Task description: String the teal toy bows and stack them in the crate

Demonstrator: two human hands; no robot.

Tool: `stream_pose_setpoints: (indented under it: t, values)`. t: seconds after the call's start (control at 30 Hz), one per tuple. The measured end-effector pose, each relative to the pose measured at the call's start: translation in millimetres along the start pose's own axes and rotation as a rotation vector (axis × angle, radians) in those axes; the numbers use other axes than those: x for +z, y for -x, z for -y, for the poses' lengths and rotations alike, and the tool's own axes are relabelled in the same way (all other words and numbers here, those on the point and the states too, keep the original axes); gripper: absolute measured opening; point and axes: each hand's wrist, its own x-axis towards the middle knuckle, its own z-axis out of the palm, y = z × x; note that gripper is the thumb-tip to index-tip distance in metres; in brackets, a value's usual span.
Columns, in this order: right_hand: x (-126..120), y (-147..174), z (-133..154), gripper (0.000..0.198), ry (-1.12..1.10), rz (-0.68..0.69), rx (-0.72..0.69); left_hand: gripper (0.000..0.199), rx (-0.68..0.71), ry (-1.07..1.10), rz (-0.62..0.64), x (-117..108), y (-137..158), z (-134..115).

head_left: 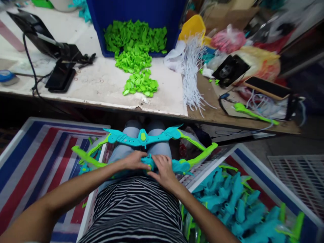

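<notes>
"Head view: grip?"
"Left hand [136, 161] and right hand [164, 169] both clasp the turquoise-and-green toy bow [180, 166] at its middle."
"Forward of the fingers [162, 160]?"
"A second toy bow [143, 136]; farther, green plastic pieces [134, 60] on the workbench [168, 96]."

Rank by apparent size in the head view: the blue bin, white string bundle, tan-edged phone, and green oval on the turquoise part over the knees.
1. Blue bin, cut off at the top
2. White string bundle
3. Tan-edged phone
4. Green oval on the turquoise part
</notes>
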Motion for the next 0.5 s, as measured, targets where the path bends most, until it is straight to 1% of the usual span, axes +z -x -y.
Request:
stream_pose_setpoints:
  t: [0.07,0.1,0.13,0.17,0.23,0.27,0.3,0.33,0.4,0.5]
  values:
    - [-27.3,-4.7,-5.7,0.041,-0.133,0.033,-0.063,0.044,0.052,-0.187,-0.135,8.4,17.3,-6.1]
    - [-44.7,-10.6,-12.1,0.033,-0.19,0.006,-0.072,0.044,0.087,-0.298,-0.208,13.6,25.3,-6.1]
    - [-63.9,-19.3,-21.0,0.027,-0.216,-0.062,-0.058,0.043,0.126,-0.411,-0.281,19.1,32.0,-3.9]
    - [-84.0,-31.0,-32.4,0.024,-0.2,-0.171,-0.017,0.043,0.162,-0.521,-0.352,24.9,36.7,0.5]
    - [-123.7,-62.6,-60.6,0.024,-0.034,-0.428,0.109,0.052,0.206,-0.698,-0.475,36.4,40.4,13.4]
    - [-141.7,-81.3,-75.9,0.024,0.076,-0.522,0.184,0.057,0.213,-0.755,-0.519,41.4,39.8,20.3]
    - [-157.5,-100.9,-91.0,0.023,0.192,-0.556,0.27,0.06,0.213,-0.792,-0.547,45.6,38.3,26.2]
    - [-170.7,-120.4,-105.1,0.023,0.28,-0.551,0.349,0.061,0.21,-0.812,-0.557,48.6,36.6,30.7]
    - [-188.8,-155.4,-129.0,0.02,0.334,-0.511,0.42,0.061,0.21,-0.82,-0.543,50.2,34.2,34.1]
    - [-199.1,-190.8,-153.3,0.012,0.311,-0.424,0.446,0.064,0.246,-0.798,-0.53,42.4,33.8,28.4]
